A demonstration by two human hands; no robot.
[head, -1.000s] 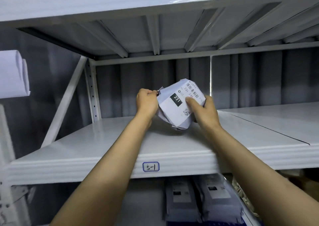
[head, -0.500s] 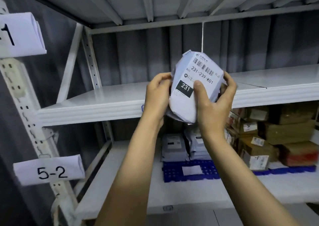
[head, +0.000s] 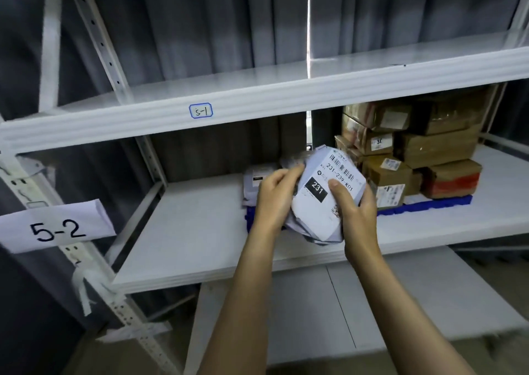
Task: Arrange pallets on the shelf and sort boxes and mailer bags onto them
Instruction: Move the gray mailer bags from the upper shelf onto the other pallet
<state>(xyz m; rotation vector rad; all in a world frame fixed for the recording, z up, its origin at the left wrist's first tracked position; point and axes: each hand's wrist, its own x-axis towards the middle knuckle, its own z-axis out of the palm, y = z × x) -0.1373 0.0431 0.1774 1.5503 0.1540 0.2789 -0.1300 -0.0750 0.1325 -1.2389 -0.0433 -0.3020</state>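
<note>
"Both clamped on it?"

"Yes. My left hand (head: 276, 197) curls its fingers round one edge of the crumpled white plastic mailer bag (head: 317, 205); my right hand (head: 356, 214) grips the other, thumb on its label. It hangs above the white metal shelf (head: 186, 225), before the blue plastic pallet (head: 429, 204)."

"Risk?"

"Slick film may slip, landing off the pallet. Its long axis tilts up and away; label faces me."

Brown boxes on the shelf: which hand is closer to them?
Right. The right hand grips the mailer bag on the side nearest the brown boxes; the left hand holds its far side, away from them.
</note>
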